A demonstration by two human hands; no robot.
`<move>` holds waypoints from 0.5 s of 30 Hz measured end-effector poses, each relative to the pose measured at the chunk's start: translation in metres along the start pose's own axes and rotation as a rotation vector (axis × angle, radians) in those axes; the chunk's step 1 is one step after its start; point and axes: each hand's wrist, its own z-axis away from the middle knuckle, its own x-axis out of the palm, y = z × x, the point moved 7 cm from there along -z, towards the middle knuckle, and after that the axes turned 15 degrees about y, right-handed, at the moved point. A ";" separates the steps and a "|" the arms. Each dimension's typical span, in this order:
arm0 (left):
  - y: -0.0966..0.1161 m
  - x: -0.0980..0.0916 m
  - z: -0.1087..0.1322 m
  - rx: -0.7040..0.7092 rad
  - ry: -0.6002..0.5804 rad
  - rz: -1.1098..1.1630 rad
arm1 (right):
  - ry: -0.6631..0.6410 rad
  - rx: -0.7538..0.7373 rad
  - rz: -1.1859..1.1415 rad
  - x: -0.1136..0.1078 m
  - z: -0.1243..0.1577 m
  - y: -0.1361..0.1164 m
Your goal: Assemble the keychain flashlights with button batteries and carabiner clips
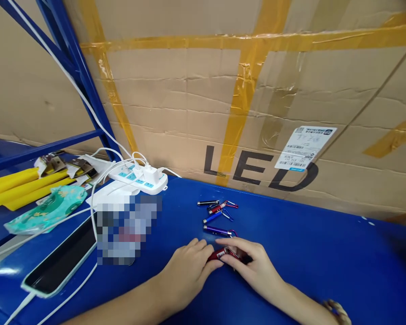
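Note:
Both hands are closed on a small red keychain flashlight [216, 255], low over the blue surface. My left hand [188, 270] pinches its left end between thumb and fingers. At the other end, the thumb and fingers of my right hand [257, 266] grip it, partly hiding that end and a dark shape under the palm. Just beyond the hands lie more slim flashlights with clips: a black one [208, 203], a red one [218, 208], a blue one [212, 217] and a purple one [217, 231].
A white power strip [159, 183] with plugs and cables stands at the back left. Nearer are a phone [64, 259], a teal patterned pouch [50, 210] and yellow packages [30, 187]. Behind rises a large taped carton [189, 108], with a blue metal frame [84, 85] at left.

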 end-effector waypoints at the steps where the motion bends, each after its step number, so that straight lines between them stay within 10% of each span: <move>1: -0.003 0.003 -0.002 -0.020 -0.018 0.026 | -0.013 0.092 -0.060 0.001 -0.001 0.007; 5: -0.016 0.004 -0.004 -0.147 -0.007 0.322 | -0.115 0.331 -0.285 0.008 0.000 0.024; 15: -0.027 0.008 -0.001 -0.407 -0.095 0.759 | -0.220 0.396 -0.376 0.013 0.002 0.021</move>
